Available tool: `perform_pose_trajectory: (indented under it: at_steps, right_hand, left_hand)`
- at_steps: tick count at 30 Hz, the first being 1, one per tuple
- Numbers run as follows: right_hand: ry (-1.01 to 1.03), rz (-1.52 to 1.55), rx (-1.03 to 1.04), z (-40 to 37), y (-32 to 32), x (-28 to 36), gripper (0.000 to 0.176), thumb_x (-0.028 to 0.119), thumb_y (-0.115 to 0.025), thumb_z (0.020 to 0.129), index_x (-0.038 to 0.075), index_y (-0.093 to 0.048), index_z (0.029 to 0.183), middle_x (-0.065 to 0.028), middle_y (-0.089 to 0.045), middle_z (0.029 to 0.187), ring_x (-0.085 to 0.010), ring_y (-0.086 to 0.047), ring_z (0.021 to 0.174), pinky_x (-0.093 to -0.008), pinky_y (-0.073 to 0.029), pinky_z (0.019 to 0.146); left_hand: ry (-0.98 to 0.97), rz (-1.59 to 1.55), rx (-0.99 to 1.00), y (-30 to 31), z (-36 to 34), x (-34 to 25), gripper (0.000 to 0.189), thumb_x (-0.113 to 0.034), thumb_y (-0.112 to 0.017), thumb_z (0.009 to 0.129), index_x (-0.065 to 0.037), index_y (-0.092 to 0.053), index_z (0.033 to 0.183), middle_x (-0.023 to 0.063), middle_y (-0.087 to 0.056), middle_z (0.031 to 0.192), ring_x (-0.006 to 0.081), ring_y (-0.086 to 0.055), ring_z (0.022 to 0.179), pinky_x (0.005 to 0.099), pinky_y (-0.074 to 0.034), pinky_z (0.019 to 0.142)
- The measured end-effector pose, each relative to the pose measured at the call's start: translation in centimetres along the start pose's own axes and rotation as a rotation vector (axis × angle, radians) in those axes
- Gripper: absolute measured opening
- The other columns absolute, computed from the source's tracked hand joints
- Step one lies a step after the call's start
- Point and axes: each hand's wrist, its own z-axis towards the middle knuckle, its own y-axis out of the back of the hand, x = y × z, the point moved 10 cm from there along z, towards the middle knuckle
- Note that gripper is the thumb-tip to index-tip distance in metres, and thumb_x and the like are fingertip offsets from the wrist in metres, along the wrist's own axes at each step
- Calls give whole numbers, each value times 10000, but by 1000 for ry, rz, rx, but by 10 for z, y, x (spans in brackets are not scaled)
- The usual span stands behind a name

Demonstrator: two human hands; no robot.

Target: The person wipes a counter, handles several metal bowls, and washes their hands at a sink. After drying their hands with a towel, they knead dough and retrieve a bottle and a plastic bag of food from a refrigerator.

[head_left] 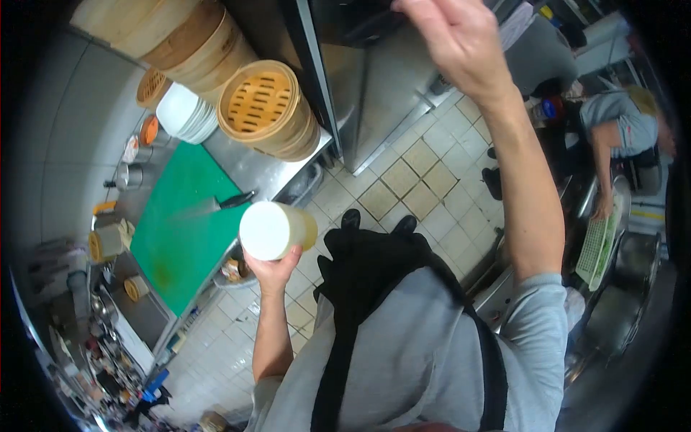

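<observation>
My left hand (pixel 273 271) wraps the tub (pixel 277 230); I'd keep it level, clear of the knife (pixel 216 206) beyond. Right hand (pixel 461 36): grip cut off, can't tell.

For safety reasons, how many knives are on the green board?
1: a knife, its black handle at the right edge of the board; the held tub may hide more.

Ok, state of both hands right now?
Left hand: holding a tub.
Right hand: raised, partly cut off at the top; open or closed can't be told.
</observation>
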Motion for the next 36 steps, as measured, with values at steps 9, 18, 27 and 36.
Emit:
perform_pose_trajectory:
  at_steps: [9, 18, 27, 36]
  right_hand:
    - [-289, 59, -264, -146, 138, -52, 376, 190, -426, 928, -124, -632, 944, -238, -653, 1094, -306, -609, 1044, -408, -429, 1022]
    - [-550, 1233, -399, -255, 260, -142, 333, 350, -390, 986, 122, -424, 746, -65, -519, 897, -228, -483, 1009, -422, -321, 1080]
    - [-798, 602, -810, -355, 337, -129, 468, 296, -525, 992, 17, -512, 1368, -186, -447, 1484, -326, -453, 1339, -470, -328, 1147]
    - [-902, 450, -1078, -410, 324, -125, 334, 243, -455, 1029, 24, -600, 1236, -76, -624, 1258, -204, -550, 1191, -365, -392, 1076]
  left_hand:
    - [-28, -70, -150, -60, -35, -13, 805, -154, -898, 626, 24, -462, 1279, 117, -592, 1165, 211, -599, 1072, 360, -488, 951]
    - [8, -226, -22, -178, -33, -31, 786, -104, -871, 661, 9, -440, 1309, 105, -587, 1183, 192, -597, 1082, 348, -485, 964]
    - [-59, -388, 214, -277, 39, -77, 816, -111, -874, 669, 16, -422, 1336, 108, -583, 1202, 198, -590, 1096, 357, -480, 968]
    - [-177, -629, 333, -368, 148, -157, 711, -150, -902, 692, 47, -470, 1221, 137, -620, 1131, 202, -635, 1012, 340, -545, 873]
